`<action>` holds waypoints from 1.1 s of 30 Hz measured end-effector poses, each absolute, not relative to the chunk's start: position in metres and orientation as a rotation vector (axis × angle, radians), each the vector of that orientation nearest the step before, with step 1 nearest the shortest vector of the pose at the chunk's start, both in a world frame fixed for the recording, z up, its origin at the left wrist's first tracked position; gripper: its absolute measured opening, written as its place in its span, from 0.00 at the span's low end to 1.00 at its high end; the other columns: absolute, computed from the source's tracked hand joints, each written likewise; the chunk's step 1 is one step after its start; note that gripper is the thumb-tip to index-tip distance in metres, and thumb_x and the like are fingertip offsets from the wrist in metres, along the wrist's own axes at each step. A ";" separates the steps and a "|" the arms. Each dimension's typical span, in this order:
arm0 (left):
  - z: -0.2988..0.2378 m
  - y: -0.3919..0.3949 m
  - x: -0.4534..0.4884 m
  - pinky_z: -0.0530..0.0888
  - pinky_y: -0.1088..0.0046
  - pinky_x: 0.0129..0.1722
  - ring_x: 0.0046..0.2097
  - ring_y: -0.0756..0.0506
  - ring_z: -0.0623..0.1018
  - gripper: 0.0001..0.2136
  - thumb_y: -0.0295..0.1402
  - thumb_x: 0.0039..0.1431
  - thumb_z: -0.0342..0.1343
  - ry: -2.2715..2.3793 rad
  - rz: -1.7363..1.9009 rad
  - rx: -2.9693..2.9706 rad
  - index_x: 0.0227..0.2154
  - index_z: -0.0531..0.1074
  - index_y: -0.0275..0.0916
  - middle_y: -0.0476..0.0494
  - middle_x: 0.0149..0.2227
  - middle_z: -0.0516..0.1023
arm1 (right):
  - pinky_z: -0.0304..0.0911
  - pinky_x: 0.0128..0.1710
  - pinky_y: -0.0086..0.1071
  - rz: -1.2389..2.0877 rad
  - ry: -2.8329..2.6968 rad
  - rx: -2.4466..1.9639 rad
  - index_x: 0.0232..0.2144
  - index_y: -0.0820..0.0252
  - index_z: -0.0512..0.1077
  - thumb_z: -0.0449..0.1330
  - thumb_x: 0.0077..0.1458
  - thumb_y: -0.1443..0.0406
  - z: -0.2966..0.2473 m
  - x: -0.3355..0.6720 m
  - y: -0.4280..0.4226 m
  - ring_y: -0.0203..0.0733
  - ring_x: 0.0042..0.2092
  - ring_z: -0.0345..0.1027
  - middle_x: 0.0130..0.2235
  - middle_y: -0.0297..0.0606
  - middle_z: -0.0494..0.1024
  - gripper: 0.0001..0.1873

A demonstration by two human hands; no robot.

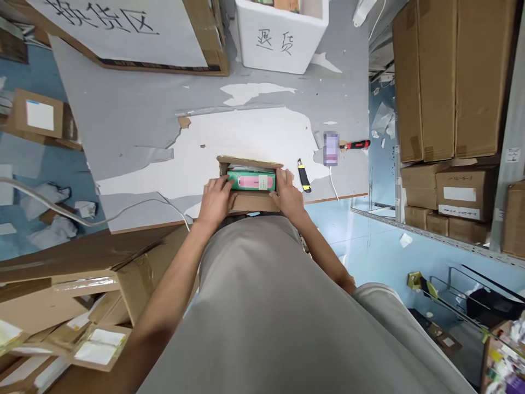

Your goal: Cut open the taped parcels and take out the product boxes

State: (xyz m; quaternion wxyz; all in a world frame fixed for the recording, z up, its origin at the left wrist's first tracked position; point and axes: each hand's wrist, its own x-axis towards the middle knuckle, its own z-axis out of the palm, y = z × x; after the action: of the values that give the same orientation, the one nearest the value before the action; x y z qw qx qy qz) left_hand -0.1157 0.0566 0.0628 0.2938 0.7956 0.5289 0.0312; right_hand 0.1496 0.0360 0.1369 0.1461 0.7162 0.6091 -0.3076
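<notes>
A small open cardboard box (255,203) sits at the near edge of the table, close against my body. Inside it lies a green package (256,181) with a pink picture on its face and a pale label toward its right end. My left hand (216,200) grips the left side of the cardboard box, its fingertips over the rim by the package's end. On the opposite side my right hand (289,192) holds the right wall, fingers curled at the top edge. To the right of that hand lies a yellow-and-black utility knife (304,176).
A phone (331,149) with a white cable and a red-and-black handled tool (356,145) lie farther right. At the back stand a white foam box (279,41) and a large carton (135,33) with a handwritten sheet. Cartons fill a shelf (435,235) at right; an opened carton (139,273) is at lower left.
</notes>
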 end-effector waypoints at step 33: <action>0.124 0.121 -0.071 0.78 0.46 0.65 0.63 0.23 0.81 0.26 0.17 0.53 0.60 1.290 0.046 2.300 0.54 0.82 0.37 0.24 0.57 0.85 | 0.64 0.79 0.60 -0.747 1.847 2.248 0.85 0.59 0.64 0.74 0.70 0.69 0.149 0.139 0.051 0.68 0.80 0.64 0.82 0.62 0.67 0.47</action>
State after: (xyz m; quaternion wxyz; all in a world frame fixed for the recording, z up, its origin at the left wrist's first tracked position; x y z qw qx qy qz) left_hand -0.0713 0.1208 0.1242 0.2496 0.8445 0.4735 0.0170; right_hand 0.1388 0.0506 0.1493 0.0688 0.7467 0.6133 -0.2482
